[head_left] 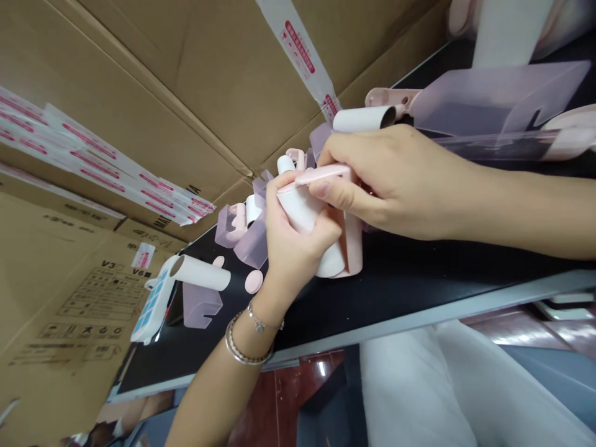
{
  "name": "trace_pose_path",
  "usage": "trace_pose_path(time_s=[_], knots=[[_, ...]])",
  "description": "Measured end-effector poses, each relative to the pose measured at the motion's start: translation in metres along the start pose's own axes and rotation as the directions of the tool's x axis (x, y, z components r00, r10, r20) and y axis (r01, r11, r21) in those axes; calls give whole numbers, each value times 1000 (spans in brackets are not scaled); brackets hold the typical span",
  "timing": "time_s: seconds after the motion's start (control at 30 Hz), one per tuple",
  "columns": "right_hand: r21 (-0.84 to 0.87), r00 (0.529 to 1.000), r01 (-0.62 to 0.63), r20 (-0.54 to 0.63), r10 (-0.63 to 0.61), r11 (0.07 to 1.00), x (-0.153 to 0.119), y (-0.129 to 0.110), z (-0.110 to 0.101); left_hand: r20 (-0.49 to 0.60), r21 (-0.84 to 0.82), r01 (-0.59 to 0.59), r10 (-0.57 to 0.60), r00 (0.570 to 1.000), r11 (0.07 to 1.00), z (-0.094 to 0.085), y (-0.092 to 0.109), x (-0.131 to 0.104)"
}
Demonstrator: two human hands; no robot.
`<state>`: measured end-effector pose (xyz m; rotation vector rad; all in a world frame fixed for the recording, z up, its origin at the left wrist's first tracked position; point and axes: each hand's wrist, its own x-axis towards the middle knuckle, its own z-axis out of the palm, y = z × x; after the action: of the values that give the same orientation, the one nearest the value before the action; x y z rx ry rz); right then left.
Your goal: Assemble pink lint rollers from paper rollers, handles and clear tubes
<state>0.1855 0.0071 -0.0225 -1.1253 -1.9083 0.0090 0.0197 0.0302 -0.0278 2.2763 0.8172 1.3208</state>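
My left hand [295,239], with bracelets at the wrist, is wrapped round a white roll [302,208] that sits against a pink holder [354,248]. From the right, my right hand [382,180] grips the top end of the same pink holder, its thumb lying along the end piece. The roll is tilted and partly hidden by my left fingers and thumb. Just behind my right hand lies a white tube [361,119], and a translucent purple cover [493,102] rests to its right.
Cardboard boxes [186,74] stand along the far side of the black table [395,292]. Purple covers [254,242], pink discs [254,282], another white tube [200,272] and a white-and-blue item [153,304] lie to the left.
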Motion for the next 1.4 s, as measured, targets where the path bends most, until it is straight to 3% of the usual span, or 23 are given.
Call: trace_pose_path(time_s=[0.27,0.53,0.8,1.0,1.2,1.4], knots=[[-20,997,-38,-70,37,999,3,8,-3,-9,-86,-106,105,994,991,3,13,3],[100,991,-11,-130,24,995,1,3,-2,1,-58,-62,62,998,996,2,20,2],[140,995,55,-86,-44,989,0,-2,-8,40,89,7,-10,999,996,-6,18,1],[234,999,32,8,-35,972,-2,0,-4,163,-47,62,-54,985,997,-2,13,-7],[292,992,125,-43,-117,948,-6,1,1,169,-16,68,-65,983,998,-3,16,-10],[208,981,187,-88,-172,960,-8,0,3,184,-62,73,-61,981,995,-4,18,-12]])
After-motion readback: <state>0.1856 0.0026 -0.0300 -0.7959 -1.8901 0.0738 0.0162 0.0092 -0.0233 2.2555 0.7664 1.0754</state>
